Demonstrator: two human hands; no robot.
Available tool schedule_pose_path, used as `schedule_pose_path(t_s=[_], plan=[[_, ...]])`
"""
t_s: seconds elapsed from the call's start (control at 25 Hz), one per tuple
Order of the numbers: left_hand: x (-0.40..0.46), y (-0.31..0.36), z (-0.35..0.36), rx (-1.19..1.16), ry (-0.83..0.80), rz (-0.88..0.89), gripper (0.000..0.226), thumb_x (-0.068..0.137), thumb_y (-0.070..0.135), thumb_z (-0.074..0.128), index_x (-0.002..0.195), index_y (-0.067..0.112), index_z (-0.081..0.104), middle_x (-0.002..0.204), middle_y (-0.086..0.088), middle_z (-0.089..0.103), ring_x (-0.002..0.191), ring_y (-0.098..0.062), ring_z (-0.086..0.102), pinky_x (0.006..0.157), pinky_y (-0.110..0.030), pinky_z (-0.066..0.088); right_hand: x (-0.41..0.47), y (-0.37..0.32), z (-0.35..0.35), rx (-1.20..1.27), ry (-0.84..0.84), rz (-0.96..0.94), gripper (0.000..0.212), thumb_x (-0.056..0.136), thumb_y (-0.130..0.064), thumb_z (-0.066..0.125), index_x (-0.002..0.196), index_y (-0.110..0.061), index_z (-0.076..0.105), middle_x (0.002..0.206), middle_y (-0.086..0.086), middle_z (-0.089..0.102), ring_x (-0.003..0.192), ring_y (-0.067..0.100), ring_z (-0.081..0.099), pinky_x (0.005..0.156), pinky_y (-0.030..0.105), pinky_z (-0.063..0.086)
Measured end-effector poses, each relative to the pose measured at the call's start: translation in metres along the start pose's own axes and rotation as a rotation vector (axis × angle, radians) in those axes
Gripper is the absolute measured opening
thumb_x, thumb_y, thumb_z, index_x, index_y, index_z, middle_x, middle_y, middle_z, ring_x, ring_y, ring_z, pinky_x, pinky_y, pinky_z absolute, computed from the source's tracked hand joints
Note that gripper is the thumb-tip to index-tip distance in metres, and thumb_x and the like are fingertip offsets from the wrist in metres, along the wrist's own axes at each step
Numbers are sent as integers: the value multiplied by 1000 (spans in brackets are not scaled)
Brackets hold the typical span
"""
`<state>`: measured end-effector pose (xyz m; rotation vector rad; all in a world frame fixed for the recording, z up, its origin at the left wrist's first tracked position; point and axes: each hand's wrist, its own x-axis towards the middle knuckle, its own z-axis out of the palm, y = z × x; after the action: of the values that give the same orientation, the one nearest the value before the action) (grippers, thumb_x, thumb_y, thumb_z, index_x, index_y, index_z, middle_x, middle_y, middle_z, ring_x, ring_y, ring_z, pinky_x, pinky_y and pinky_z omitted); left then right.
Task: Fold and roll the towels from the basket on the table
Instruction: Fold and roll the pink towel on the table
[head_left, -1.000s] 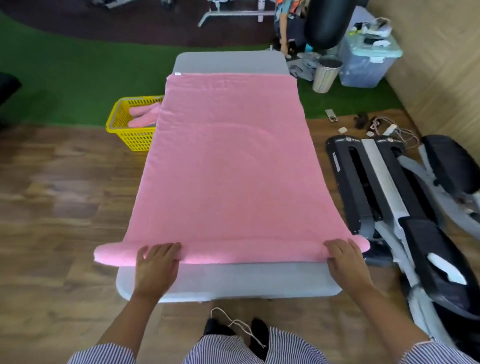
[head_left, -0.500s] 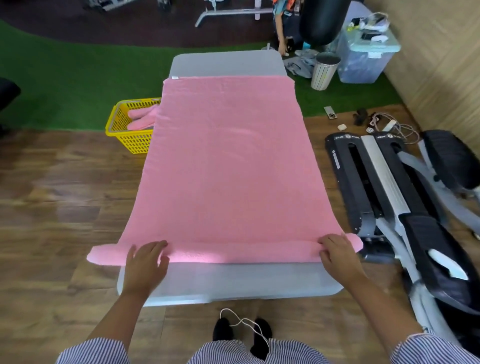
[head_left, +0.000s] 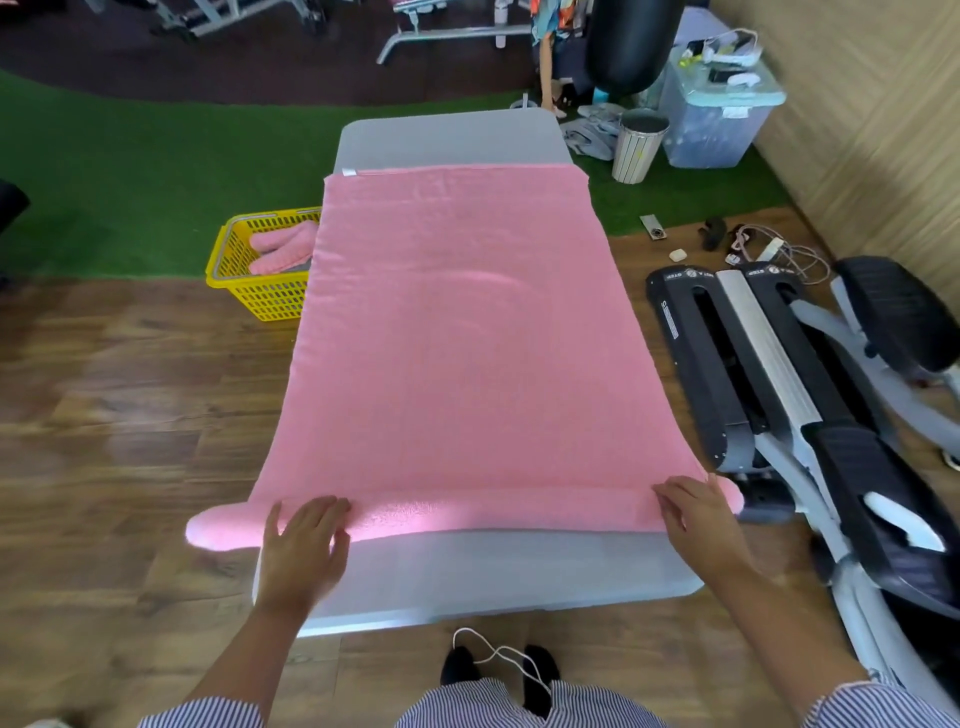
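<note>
A large pink towel (head_left: 457, 338) lies flat along the grey table (head_left: 483, 571). Its near end is turned into a thin roll (head_left: 467, 512) that sticks out past both table sides. My left hand (head_left: 304, 545) lies flat on the roll's left part, fingers straight. My right hand (head_left: 698, 514) presses the roll's right end with fingers spread. The yellow basket (head_left: 249, 291) sits on the floor left of the table and holds more pink towels (head_left: 283, 247).
Black and grey exercise machines (head_left: 779, 384) stand close on the right. A ribbed bin (head_left: 639, 145) and a clear storage box (head_left: 719, 114) are beyond the table's far right corner. Cables and small items (head_left: 748, 244) litter the floor there. Wooden floor lies on the left.
The roll at the near end has moved slightly forward and both hands have shifted with it. The camera view has tilted a little.
</note>
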<state>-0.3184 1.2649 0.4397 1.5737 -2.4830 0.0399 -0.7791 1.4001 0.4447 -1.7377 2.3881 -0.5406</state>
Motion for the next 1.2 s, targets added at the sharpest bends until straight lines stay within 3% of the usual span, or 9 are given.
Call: schedule_pose_path(t_s=[0.12, 0.24, 0.4, 0.52, 0.64, 0.72, 0.88, 1.12, 1.2], plan=[[2, -3, 3, -29, -62, 5, 50, 74, 43, 43, 106, 17, 70, 106, 1, 70, 100, -18, 66, 101, -60, 32, -3, -5, -1, 27, -61, 28, 23, 75, -4, 69, 98, -1, 70, 100, 9, 67, 95, 30, 60, 108, 46, 23], [3, 1, 5, -34, -55, -6, 46, 77, 36, 40, 105, 14, 68, 101, -1, 71, 95, -21, 68, 99, -60, 35, -6, 4, 4, -32, -204, -16, 43, 67, -21, 62, 105, -2, 66, 106, 9, 64, 100, 29, 59, 110, 45, 21], [0, -6, 3, -52, -35, 70, 38, 79, 31, 38, 102, 15, 65, 83, -2, 71, 76, -23, 68, 88, -56, 43, -1, 1, -6, -68, -318, -22, 41, 77, -32, 45, 102, -8, 68, 100, 3, 66, 99, 23, 59, 115, 37, 14], [9, -17, -6, -17, -51, 111, 40, 80, 34, 39, 106, 17, 63, 95, -1, 71, 87, -20, 68, 92, -57, 40, 12, -5, -17, -164, -388, -32, 29, 84, -24, 53, 108, -13, 64, 109, 0, 61, 110, 20, 52, 116, 42, 15], [14, -11, -13, -9, -55, 39, 38, 83, 33, 37, 107, 19, 62, 108, 0, 67, 101, -19, 62, 98, -56, 37, 16, -11, -14, -71, -202, -59, 27, 78, -9, 61, 105, -10, 64, 106, 5, 62, 99, 27, 57, 101, 51, 37], [11, -7, -9, -46, -93, 8, 38, 83, 33, 36, 103, 22, 66, 107, 4, 68, 101, -18, 64, 99, -55, 36, 11, -17, -8, -32, -211, 4, 28, 83, -7, 58, 110, -9, 64, 112, 6, 63, 106, 29, 57, 107, 51, 31], [1, -14, 0, -88, -140, 38, 45, 67, 27, 64, 111, 21, 63, 113, 3, 66, 106, -19, 63, 102, -55, 34, 3, -24, -7, -43, -359, 80, 52, 80, -12, 61, 130, -10, 49, 131, 4, 50, 126, 22, 41, 116, 40, 4], [7, -18, -13, -122, -133, 30, 41, 77, 31, 33, 94, 26, 70, 89, 12, 71, 79, -15, 69, 76, -43, 45, -4, -21, -6, -38, -380, 126, 37, 88, -16, 54, 124, -9, 55, 125, 7, 58, 118, 24, 49, 115, 36, 9], [12, -24, -16, -126, -132, 32, 42, 77, 31, 33, 99, 26, 68, 93, 11, 71, 84, -16, 68, 80, -46, 45, -1, -24, -8, -90, -402, 96, 36, 89, -16, 51, 124, -10, 54, 124, 5, 57, 119, 23, 47, 116, 39, 9]])
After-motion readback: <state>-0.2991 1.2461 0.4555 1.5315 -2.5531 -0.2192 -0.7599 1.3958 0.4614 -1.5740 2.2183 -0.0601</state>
